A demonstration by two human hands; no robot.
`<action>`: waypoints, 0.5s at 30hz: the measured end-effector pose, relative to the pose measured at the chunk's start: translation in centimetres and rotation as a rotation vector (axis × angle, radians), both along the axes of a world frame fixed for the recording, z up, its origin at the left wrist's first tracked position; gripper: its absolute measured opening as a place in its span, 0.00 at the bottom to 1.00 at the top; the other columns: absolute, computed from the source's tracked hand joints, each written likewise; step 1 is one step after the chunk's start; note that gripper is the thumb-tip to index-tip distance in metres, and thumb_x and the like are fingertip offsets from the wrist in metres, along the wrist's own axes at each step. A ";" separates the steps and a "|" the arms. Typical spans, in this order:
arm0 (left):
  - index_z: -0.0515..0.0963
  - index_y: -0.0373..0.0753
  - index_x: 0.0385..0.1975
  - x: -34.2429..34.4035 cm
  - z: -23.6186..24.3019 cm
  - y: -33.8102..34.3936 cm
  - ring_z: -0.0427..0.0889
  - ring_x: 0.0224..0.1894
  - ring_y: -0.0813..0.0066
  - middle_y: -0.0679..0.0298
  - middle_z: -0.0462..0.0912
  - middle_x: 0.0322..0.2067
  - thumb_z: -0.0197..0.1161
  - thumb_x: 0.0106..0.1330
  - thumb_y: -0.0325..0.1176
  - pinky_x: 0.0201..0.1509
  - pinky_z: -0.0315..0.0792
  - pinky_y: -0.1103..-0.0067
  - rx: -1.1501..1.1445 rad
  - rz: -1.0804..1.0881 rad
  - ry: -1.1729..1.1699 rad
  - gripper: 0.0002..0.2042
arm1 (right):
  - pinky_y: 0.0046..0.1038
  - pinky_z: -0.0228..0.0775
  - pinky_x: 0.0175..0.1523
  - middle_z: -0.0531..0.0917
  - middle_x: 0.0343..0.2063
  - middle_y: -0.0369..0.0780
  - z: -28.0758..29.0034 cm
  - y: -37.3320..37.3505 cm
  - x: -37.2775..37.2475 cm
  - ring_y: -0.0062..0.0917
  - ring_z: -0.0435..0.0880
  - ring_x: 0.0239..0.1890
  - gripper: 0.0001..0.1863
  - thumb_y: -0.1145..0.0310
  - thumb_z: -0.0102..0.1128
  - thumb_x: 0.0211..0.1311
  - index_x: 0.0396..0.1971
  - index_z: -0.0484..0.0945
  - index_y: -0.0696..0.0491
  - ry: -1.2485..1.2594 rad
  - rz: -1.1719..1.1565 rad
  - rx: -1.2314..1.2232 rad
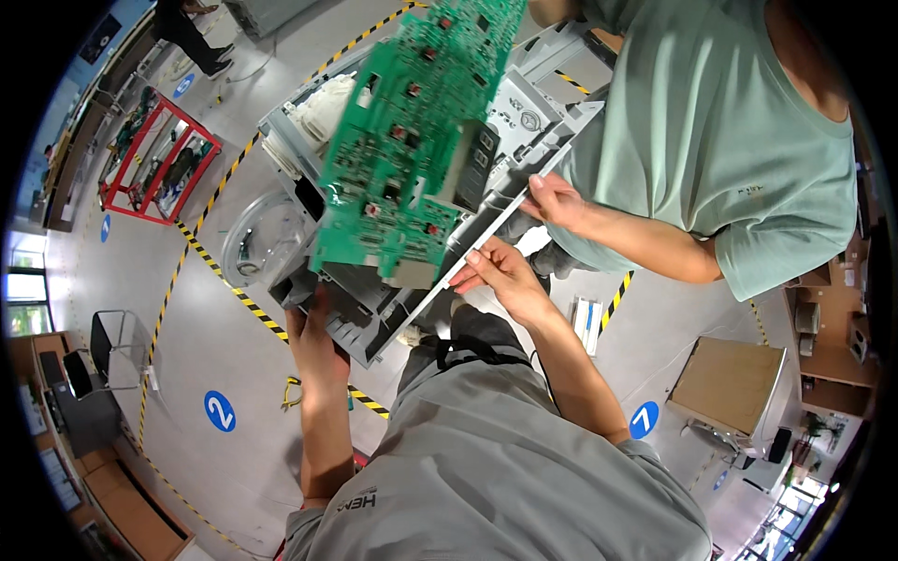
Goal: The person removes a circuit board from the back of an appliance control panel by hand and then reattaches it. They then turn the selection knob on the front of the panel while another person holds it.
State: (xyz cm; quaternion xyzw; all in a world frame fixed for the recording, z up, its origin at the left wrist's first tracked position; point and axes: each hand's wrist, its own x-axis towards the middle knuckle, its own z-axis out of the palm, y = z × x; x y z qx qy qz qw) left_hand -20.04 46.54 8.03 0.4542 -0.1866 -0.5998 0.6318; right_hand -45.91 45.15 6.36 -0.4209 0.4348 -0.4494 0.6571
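Note:
A large green circuit board (402,159) with a black display module (472,164) lies over a grey plastic panel (374,332). My left hand (318,341) is closed on the panel’s lower left end, fingers partly hidden beneath it. My right hand (498,276) grips the panel’s long right edge. Above it, a co-worker’s hand (552,198) holds the same edge. Behind the panel is a pale appliance body (313,112) with a round clear door (248,243).
A co-worker (673,140) stands close at right; another person (178,37) is at top left. Around are a red trolley (154,159), chair (122,346), cardboard-coloured box (725,383), yellow pliers (292,393), a white bar-like item (586,323) and striped floor tape (253,304).

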 end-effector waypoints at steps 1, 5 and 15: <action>0.68 0.39 0.54 -0.3 -0.2 0.2 0.76 0.48 0.72 0.64 0.75 0.48 0.55 0.66 0.25 0.49 0.73 0.74 0.003 0.027 0.019 0.16 | 0.25 0.76 0.40 0.80 0.36 0.40 -0.3 0.2 -0.2 0.25 0.83 0.36 0.15 0.63 0.48 0.70 0.46 0.71 0.59 -0.003 0.010 0.007; 0.68 0.38 0.53 -1.3 -0.2 0.6 0.77 0.49 0.69 0.63 0.76 0.48 0.56 0.65 0.24 0.49 0.74 0.72 0.042 0.135 0.000 0.16 | 0.25 0.76 0.40 0.79 0.37 0.40 -1.4 0.2 -1.1 0.26 0.83 0.37 0.15 0.65 0.47 0.70 0.49 0.69 0.59 -0.086 0.069 0.029; 0.66 0.35 0.52 -3.7 1.6 3.1 0.78 0.48 0.64 0.56 0.75 0.48 0.55 0.63 0.22 0.50 0.76 0.68 0.104 0.276 -0.074 0.16 | 0.25 0.74 0.43 0.79 0.39 0.39 -3.2 1.6 -5.3 0.23 0.81 0.38 0.15 0.63 0.52 0.68 0.49 0.70 0.55 -0.150 0.281 0.089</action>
